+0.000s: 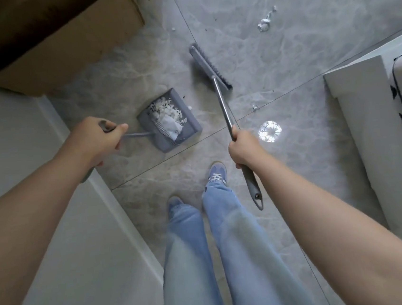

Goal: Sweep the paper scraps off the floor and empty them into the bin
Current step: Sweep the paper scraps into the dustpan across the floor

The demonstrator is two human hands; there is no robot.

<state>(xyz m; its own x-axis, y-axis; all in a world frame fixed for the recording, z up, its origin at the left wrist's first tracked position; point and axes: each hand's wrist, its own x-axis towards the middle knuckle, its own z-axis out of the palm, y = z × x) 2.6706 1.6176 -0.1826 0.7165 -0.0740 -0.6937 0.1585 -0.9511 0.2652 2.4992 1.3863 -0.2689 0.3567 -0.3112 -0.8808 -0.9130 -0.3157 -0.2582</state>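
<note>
Grey tile floor (283,44); my left hand (96,138) grips loaded dustpan (169,121), right hand (244,149) grips broom (211,68); I'd keep pan level, fetch far-right scraps (265,22).

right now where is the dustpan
In the head view the dustpan sits on the floor left of centre, holding paper scraps, gripped by its handle in the left hand, with the broom head to its upper right.

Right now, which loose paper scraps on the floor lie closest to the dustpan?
The small white scrap beside the dustpan rim; the other scraps lie far beyond the broom.
</note>
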